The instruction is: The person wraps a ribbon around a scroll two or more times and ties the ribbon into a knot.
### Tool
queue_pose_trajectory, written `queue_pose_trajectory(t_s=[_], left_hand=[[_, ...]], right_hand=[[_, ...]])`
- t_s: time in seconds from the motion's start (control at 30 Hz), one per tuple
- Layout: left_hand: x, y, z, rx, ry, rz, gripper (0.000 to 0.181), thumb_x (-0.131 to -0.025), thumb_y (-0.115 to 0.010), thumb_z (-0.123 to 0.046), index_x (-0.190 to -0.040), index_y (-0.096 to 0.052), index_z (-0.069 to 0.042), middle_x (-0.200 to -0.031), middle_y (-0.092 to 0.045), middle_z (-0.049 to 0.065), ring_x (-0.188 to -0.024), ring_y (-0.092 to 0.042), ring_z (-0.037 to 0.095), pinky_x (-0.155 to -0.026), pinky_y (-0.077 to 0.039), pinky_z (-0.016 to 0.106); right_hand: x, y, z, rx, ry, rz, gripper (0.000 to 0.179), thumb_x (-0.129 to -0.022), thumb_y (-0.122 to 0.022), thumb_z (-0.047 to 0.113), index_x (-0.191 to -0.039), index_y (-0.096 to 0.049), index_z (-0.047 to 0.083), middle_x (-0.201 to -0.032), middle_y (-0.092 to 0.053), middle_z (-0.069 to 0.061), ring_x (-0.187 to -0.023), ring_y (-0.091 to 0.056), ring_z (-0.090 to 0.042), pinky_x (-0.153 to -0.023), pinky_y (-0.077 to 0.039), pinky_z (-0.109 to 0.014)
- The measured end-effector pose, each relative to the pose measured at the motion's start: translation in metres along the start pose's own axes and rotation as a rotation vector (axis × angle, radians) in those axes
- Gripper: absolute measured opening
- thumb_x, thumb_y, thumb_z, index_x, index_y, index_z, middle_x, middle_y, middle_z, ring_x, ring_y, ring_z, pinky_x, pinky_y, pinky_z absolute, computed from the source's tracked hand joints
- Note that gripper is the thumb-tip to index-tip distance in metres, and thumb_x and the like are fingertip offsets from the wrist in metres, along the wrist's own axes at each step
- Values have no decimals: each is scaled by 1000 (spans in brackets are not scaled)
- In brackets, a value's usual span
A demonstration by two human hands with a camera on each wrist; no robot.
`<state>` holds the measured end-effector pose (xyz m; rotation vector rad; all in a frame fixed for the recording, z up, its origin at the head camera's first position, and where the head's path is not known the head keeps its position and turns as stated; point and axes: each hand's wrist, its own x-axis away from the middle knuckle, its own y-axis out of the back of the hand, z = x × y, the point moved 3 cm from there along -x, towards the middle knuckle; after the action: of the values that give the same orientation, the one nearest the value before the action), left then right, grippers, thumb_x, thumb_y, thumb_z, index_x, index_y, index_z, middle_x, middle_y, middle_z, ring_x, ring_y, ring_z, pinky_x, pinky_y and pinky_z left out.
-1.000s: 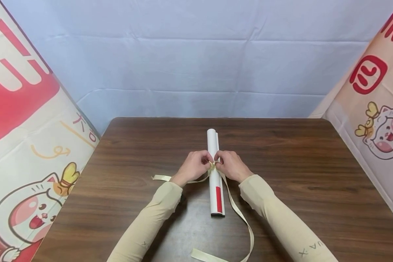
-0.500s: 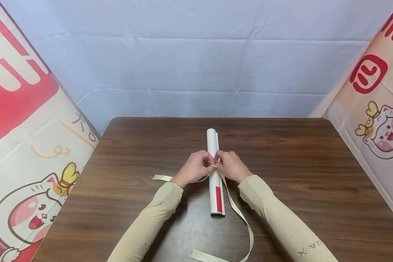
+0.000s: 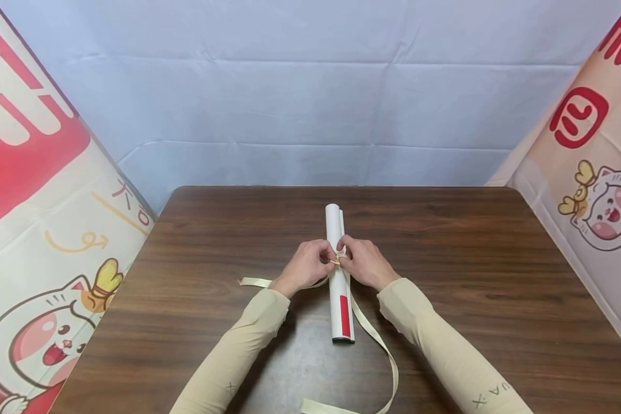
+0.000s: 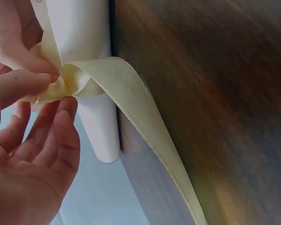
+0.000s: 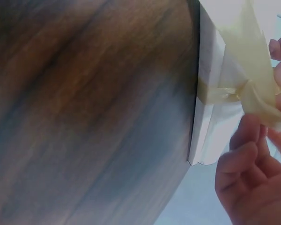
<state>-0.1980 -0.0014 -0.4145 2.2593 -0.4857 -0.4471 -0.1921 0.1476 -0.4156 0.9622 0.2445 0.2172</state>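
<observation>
A rolled white paper tube (image 3: 341, 287) with a red patch near its close end lies lengthwise on the table. Around its middle runs a cream ribbon (image 4: 126, 89), gathered into a twist or loop on top. My left hand (image 3: 306, 264) pinches the ribbon there between thumb and fingers. From the other side, my right hand (image 3: 364, 263) pinches the same gathered part, its fingertips nearly meeting the left ones. In the right wrist view a broad fold of ribbon (image 5: 250, 56) stands up over the tube. The fingers partly hide the crossing.
One loose ribbon tail (image 3: 255, 282) lies left of the tube, passing behind the left wrist. The longer tail (image 3: 378, 339) curves down the right to the near side of the dark wooden table (image 3: 445, 230). Cloth backdrops (image 3: 290, 115) surround the table.
Both hands stay over the tube's middle. Between the fingertips the small ribbon loop has shifted, and a bit of ribbon now shows beside the right fingers. The tails lie nearly as before.
</observation>
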Motion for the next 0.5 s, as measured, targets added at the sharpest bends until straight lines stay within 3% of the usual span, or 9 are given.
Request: queue_pose_trajectory(t_s=[0.27, 0.5], left_hand=[[1, -1, 1, 10, 12, -5, 7, -78, -67, -5, -77, -62, -10, -79, -64, 2, -73, -56, 9, -67, -45, 18], [4, 3, 3, 12, 32, -15, 5, -78, -68, -7, -80, -65, -10, -82, -66, 2, -75, -59, 11, -69, -46, 20]], right_hand=[[-1, -2, -2, -81, 30, -4, 9, -84, -61, 7, -89, -69, 9, -73, -61, -2, -65, -51, -14, -63, -42, -27], [0, 1, -5, -166, -3, 6, 11, -80, -64, 11, -86, -70, 6, -72, -65, -2, -64, -55, -9, -61, -44, -23]])
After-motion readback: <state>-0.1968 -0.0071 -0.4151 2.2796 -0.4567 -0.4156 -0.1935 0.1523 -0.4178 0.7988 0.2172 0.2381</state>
